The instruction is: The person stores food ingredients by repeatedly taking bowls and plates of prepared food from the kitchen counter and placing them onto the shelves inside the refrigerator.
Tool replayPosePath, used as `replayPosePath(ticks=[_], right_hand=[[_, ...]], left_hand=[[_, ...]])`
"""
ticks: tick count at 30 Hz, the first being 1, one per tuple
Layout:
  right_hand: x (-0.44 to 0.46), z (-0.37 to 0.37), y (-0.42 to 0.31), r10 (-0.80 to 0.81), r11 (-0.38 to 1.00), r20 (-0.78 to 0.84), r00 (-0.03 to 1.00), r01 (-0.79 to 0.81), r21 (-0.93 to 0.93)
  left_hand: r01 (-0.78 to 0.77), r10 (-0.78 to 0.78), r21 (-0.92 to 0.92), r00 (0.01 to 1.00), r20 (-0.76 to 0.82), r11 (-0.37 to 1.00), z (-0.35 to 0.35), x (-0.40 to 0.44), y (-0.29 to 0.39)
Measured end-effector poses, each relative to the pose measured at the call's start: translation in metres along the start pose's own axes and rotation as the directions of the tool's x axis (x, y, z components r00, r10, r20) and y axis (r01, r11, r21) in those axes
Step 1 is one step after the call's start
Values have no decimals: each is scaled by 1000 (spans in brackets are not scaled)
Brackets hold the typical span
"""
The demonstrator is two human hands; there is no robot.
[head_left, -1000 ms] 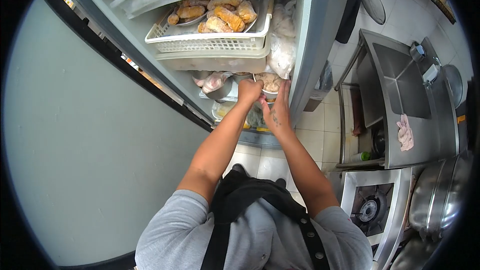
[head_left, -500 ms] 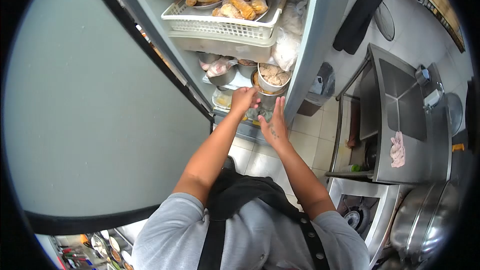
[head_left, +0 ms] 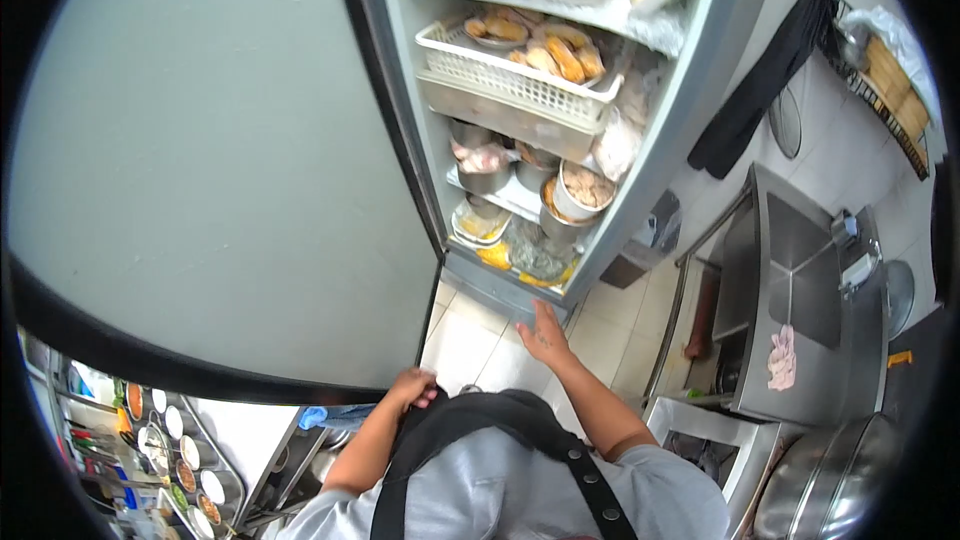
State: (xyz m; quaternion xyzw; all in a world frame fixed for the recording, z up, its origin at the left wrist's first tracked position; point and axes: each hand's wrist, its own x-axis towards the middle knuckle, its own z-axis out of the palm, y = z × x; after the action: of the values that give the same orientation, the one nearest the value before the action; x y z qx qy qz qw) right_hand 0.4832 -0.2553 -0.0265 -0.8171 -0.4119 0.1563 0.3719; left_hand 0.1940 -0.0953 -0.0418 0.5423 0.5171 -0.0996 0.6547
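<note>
My left hand is low beside the bottom edge of the open refrigerator door, its fingers curled and nothing visible in them. In front of the refrigerator's base, my right hand is open, fingers stretched forward and thumb apart, touching nothing. Inside, a white tub of pale minced food rests tilted on a steel pot. Left of it is a pot with a bagged pinkish item. On the bottom are a tray with yellow contents and a clear plastic bag.
A white basket holds plates of orange-yellow pieces on a higher shelf. To the right stand a steel sink with a pink cloth, a burner stove and a large steel pot. Containers of ingredients are at lower left.
Both hands have drawn back from the refrigerator's lower shelves toward my body, the left one moving left to the door's edge. The view has shifted, showing a higher shelf and more floor.
</note>
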Motion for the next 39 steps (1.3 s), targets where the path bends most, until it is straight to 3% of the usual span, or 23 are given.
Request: replayPosePath(ticks=[2, 4, 6, 7, 9, 11, 12, 13, 14, 15, 16, 18, 20, 21, 24, 28, 31, 34, 37, 39], right_hand=[[-8, 6, -5, 18, 999, 79, 997, -14, -42], [-17, 17, -9, 30, 996, 167, 985, -16, -86], [-32, 38, -12, 10, 990, 224, 974, 22, -140], [-40, 52, -15, 4, 986, 255, 967, 39, -164], [-60, 89, -21, -13, 987, 347, 938, 68, -146], [-87, 116, -38, -7, 990, 474, 881, 72, -118], [-99, 127, -56, -5, 993, 544, 839, 68, -97], [-112, 137, -69, -71, 993, 573, 817, 111, -36], [-122, 149, -78, -106, 990, 597, 795, 140, -10], [-130, 154, -92, -113, 989, 621, 776, 148, -5], [-137, 155, -106, -119, 988, 646, 754, 156, -1], [-146, 152, -125, -109, 989, 645, 756, 146, -4], [-152, 160, -123, -91, 990, 617, 782, 140, -32], [-155, 158, -118, -57, 995, 605, 794, 98, -34], [-157, 153, -103, 80, 997, 519, 851, -68, -41], [-150, 129, -95, 298, 943, 411, 862, -332, 13], [-131, 121, -49, 296, 955, 321, 900, -280, -96], [-116, 97, -29, 414, 878, 314, 854, -466, 109], [-100, 85, 19, 511, 799, 193, 838, -545, 254], [-84, 63, 10, 614, 727, 148, 776, -628, 276]], left_hand=[[52, -53, -50, 998, -24, 997, -24, -15, -48], [145, -145, 14, 989, -35, 989, -46, -50, -73], [201, -189, 25, 954, -233, 979, -63, -77, -101], [92, -33, 131, 919, -394, 987, -71, -84, -116], [-44, 291, 381, 727, -622, 924, -89, -104, -144], [-304, 380, 236, 625, -682, 923, -88, -150, -114], [-364, 437, 248, 667, -603, 898, -96, -154, -109], [-492, 548, 263, 628, -552, 830, -98, -156, -99], [-606, 716, 392, 509, -478, 693, -104, -137, -109], [-611, 745, 432, 485, -457, 663, -108, -125, -110], [-602, 694, 354, 557, -457, 716, -104, -147, -89], [-535, 715, 480, 581, -389, 695, -114, -142, -92], [-508, 651, 435, 698, -298, 743, -111, -163, -78], [-527, 707, 527, 670, -225, 667, -109, -163, -78], [-695, 834, 565, 552, 21, 445, -92, -157, -69], [-853, 798, 313, 509, 322, 417, -80, -137, -47], [-799, 772, 211, 600, 209, 563, -89, -127, -32], [-683, 672, 117, 731, 119, 721, -116, -89, -31], [-624, 624, -3, 782, 9, 782, -139, -48, -21], [-587, 585, -38, 809, -44, 809, -153, -22, -6]])
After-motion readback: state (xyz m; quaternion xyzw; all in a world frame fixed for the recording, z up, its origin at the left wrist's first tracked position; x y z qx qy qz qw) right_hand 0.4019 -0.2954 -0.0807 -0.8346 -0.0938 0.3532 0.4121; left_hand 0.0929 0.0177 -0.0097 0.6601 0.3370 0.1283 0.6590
